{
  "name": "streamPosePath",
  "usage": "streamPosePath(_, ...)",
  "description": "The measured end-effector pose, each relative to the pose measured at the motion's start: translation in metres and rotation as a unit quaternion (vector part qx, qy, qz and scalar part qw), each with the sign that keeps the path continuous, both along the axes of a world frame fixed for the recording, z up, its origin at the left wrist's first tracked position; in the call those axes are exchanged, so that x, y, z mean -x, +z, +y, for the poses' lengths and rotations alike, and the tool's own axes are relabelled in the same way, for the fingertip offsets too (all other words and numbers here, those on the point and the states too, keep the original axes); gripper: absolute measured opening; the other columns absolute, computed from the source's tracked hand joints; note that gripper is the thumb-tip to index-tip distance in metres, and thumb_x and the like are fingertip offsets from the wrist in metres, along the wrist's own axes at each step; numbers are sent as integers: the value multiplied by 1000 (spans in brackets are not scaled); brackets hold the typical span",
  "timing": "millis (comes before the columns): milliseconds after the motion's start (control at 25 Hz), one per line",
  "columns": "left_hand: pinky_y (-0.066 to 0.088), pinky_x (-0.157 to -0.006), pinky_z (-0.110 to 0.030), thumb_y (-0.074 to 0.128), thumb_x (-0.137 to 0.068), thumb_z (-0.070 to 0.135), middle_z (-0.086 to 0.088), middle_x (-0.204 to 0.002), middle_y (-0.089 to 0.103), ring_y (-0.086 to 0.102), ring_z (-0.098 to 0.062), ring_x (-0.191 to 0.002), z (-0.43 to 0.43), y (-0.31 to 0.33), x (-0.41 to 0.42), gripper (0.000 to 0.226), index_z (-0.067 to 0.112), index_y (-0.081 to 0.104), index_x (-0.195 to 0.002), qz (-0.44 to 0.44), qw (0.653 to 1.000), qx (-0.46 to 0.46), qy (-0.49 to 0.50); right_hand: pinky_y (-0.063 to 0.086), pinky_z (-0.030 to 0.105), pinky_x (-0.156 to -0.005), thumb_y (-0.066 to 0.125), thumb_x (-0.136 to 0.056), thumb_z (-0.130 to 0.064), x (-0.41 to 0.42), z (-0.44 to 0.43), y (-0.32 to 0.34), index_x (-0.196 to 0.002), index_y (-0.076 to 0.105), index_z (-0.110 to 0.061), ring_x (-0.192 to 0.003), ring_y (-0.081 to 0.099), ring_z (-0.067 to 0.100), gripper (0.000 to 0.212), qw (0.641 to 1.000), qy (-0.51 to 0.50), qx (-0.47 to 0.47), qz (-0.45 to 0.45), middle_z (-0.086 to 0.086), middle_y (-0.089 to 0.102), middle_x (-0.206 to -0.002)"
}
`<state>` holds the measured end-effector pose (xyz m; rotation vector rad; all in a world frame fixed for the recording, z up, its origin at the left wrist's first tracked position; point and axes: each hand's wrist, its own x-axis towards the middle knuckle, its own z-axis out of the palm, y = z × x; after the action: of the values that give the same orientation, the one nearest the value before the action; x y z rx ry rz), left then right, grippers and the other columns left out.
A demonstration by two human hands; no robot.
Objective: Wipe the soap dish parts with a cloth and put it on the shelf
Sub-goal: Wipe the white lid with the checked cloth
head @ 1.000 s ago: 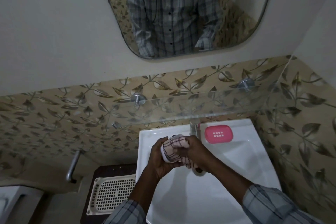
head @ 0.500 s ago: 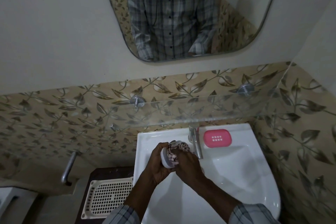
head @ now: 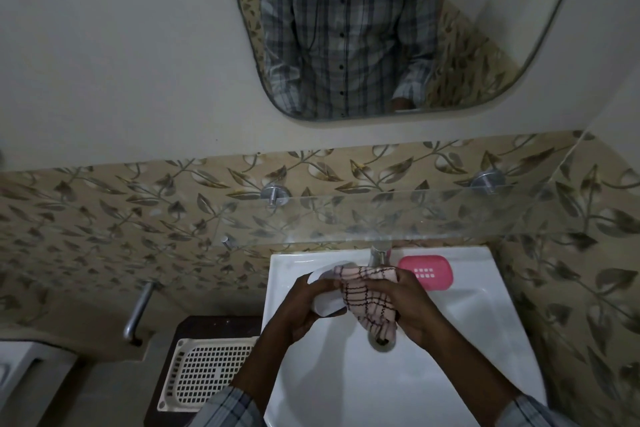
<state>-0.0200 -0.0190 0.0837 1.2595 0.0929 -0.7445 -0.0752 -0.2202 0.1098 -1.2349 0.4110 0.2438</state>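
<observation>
Over the white sink (head: 467, 340), my left hand (head: 304, 305) grips a white soap dish part (head: 327, 305) from the left. My right hand (head: 408, 305) holds a pink checked cloth (head: 367, 302) pressed against that part; the cloth's tail hangs down toward the drain (head: 381, 343). A pink soap dish part (head: 427, 270) with a slotted centre lies on the sink's back rim, just right of the tap (head: 379, 251). The glass shelf (head: 415, 215) runs along the wall above the sink, on two metal pegs.
A mirror (head: 381, 28) hangs above the shelf. Left of the sink a white perforated tray (head: 204, 371) sits on a dark stand. A metal handle (head: 138, 312) sticks out of the leaf-patterned tiled wall on the left. The right wall stands close to the sink.
The cloth has been spread wider over the white part, and my right hand has shifted to the right of it. The white part now shows more on the left side.
</observation>
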Motion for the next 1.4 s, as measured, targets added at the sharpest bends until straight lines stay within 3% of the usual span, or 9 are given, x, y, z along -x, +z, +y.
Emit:
streamPosePath(120,60,-84,-42,64,-71,13,-8,-112,73,68,-31,-104,7,1,7,41,24,73,-109,-70,986,-143,55,58,50,-88,73,-84,-9,7,-18,12,-114,70,-2,-102,71,39,32,993,-49,-96,-37,23,74,-109)
streamPosePath(280,51,-65,-26,49,-80,8,2,-81,74,67,-17,-75,-3,1,17,23,14,72,-79,-323,864,-386,17,55,26,-71,70,-87,-1,3,4,26,-111,55,-12,-89,71,21,30,932,8,331,-147,2,71,-101)
streamPosePath(480,47,-58,-22,63,-80,18,1,-69,73,60,1,-60,-4,-4,19,13,13,70,-70,-371,846,-384,4,2,32,-123,48,-91,14,12,51,-4,-149,32,1,-151,14,28,62,817,199,469,-269,16,20,-160)
streamPosePath(600,45,-70,-2,59,-79,15,17,-87,71,60,15,-73,2,-7,26,24,16,79,-90,-404,833,-374,59,12,37,-125,43,-85,24,5,36,-14,-144,38,2,-148,26,29,63,837,161,459,-250,11,29,-155)
streamPosePath(720,50,-64,-22,60,-85,6,8,-71,72,63,1,-66,-1,-4,24,19,16,72,-73,-364,855,-364,64,8,31,-125,46,-89,15,5,55,-15,-149,37,-8,-149,15,16,65,798,193,490,-295,-1,23,-157)
streamPosePath(1000,52,-85,-19,51,-89,20,7,-105,75,69,-6,-100,-6,1,51,29,21,75,-106,-313,899,-249,177,58,42,-86,58,-86,10,-11,47,-13,-115,72,-19,-91,73,19,44,925,-48,358,-116,-7,75,-98)
streamPosePath(1160,42,-76,-3,69,-84,23,10,-107,70,68,-11,-98,-17,7,43,35,21,68,-119,-326,852,-405,64,47,48,-104,52,-78,21,-17,35,-10,-117,72,-9,-113,67,25,53,843,-12,494,-213,6,75,-113)
streamPosePath(1280,48,-80,-20,57,-96,29,-7,-110,73,69,-23,-100,-33,3,34,29,7,68,-112,-312,819,-480,29,57,44,-91,67,-82,9,-11,44,-5,-108,75,-3,-103,71,28,30,785,-18,552,-280,12,75,-108)
streamPosePath(1400,37,-66,-9,51,-98,15,-14,-101,74,68,-24,-93,-36,0,29,22,1,68,-98,-338,809,-481,1,60,45,-87,63,-85,-1,2,63,-3,-100,78,-4,-98,74,27,22,660,-9,632,-406,11,77,-103)
